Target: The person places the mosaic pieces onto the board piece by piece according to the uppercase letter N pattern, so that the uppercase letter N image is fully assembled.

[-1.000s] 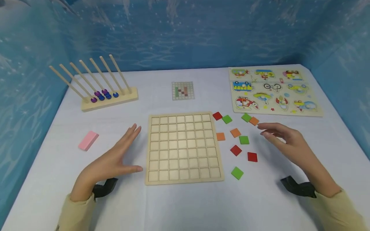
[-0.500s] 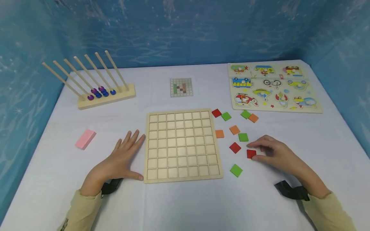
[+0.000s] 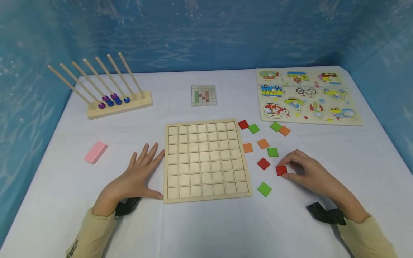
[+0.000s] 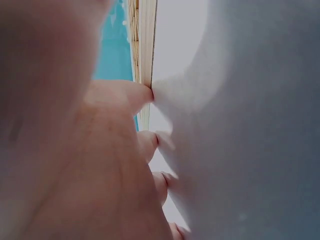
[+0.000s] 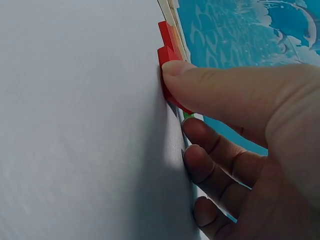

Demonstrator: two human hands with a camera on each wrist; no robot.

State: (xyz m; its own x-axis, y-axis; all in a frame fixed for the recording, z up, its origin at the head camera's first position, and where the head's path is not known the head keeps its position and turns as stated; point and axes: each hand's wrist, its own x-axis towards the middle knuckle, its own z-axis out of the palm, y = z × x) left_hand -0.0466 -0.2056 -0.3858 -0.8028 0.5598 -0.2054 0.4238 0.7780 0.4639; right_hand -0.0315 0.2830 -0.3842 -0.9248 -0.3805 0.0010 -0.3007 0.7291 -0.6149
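A wooden grid board [image 3: 208, 199] lies flat on the white table. Beside its left edge rests my left hand [image 3: 135, 179], fingers spread, with index finger and thumb touching the board's side. The left wrist view shows those fingertips on the table against the board edge [image 4: 146, 45]. To the right of the board, my right hand [image 3: 306, 172] pinches a red square tile [image 3: 281, 171] between thumb and index finger, at table level. In the right wrist view the thumb presses on the red tile [image 5: 163, 75]; its far side is hidden.
Several loose tiles lie near the right hand, including a red tile [image 3: 263, 163], a green tile [image 3: 264, 189] and an orange tile [image 3: 247, 147]. Behind are a small pattern card [image 3: 204, 102], a vehicle puzzle [image 3: 309, 120] and a peg abacus [image 3: 135, 103]. A pink block [image 3: 95, 152] lies left.
My right hand has come down and left from above the table to the red tile and taken hold of it. My left hand has lowered and moved right to the board's edge.
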